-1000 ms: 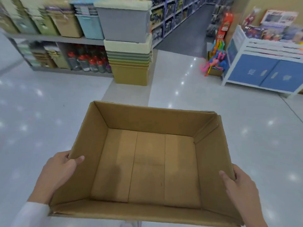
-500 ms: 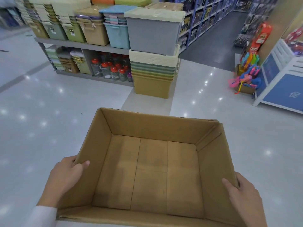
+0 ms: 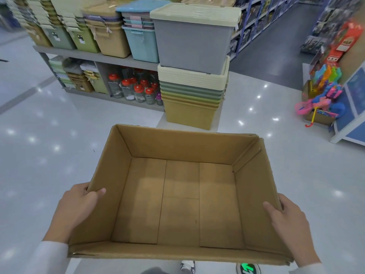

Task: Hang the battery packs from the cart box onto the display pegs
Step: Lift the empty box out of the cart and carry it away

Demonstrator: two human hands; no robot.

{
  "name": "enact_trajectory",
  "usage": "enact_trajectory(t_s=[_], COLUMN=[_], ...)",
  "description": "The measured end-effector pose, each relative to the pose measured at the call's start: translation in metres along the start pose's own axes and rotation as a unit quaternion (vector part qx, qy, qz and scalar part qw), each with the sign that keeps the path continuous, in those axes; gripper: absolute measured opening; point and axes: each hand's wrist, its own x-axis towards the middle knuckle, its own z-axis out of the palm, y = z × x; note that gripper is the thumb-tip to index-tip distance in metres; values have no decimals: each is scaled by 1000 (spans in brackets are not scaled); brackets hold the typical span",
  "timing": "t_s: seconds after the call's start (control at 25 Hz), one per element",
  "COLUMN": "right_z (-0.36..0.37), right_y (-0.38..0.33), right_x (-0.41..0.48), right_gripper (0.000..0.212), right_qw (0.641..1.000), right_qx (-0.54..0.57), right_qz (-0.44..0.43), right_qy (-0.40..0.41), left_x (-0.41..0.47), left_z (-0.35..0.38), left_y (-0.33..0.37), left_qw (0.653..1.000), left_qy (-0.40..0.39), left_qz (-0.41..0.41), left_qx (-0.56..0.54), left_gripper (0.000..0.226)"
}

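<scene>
The open-topped brown cardboard box (image 3: 187,145) is carried between both hands in front of the person, low in the middle of the view, with its four walls and creased inner bottom in plain sight. At the box's 9 o'clock side the left hand (image 3: 77,206) has its grip closed over the rim of the left wall, thumb hooked inside and fingers on the outside. At 3 o'clock the right hand (image 3: 286,220) clamps the right wall in the same grip, thumb inside. A white sleeve (image 3: 49,258) covers the left forearm, and two shoes (image 3: 187,266) peek out beneath the box's near edge at 6 o'clock. Under it all is a glossy white floor (image 3: 49,155) dotted with lamp reflections. At 12 o'clock from the box stands a stack of nested cream, green and mustard plastic tubs (image 3: 191,99) with a grey storage tub with a cream lid (image 3: 191,42) on top. At 10 to 11 o'clock a grey two-tier shelf (image 3: 94,56) carries a light-blue tub (image 3: 141,42) and tan and green ones, with clear jars with red lids (image 3: 134,89) on the lower tier. At 2 o'clock a low carton of bright plastic toys (image 3: 324,99) sits beside a blue-and-white cabinet (image 3: 351,115).
</scene>
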Motion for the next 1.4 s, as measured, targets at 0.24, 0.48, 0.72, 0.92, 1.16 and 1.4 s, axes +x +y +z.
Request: enact_trajectory(t_s=[0.24,0.48,0.72,0.92,1.16,1.4], right_z=[26,72,112,134,167,195], right_y=[-82,-174,-265,-306,-349,-385], right_x=[127,256,363,458,599,702], right_gripper=[14,8,9,10,14,19], right_qw=[1000,1000,998,995,992,990], right_qx=[1,3,17,44,59,64], right_qz=[5,28,58,90,111,125], right_qy=[-22,-8,18,30,8,-13], left_x=[121,283,437,536,648,731], left_z=[6,24,21,41,86,111], left_y=[83,167,261,332,414,473], left_qw=[1000,999,997,994,994,995], left_qy=[-5,-38,-54,-57,-55,-63], left_qz=[-9,-4,28,64,49,15], left_qx=[2,11,37,68,80,78], left_gripper=[17,15,16,11,10,15])
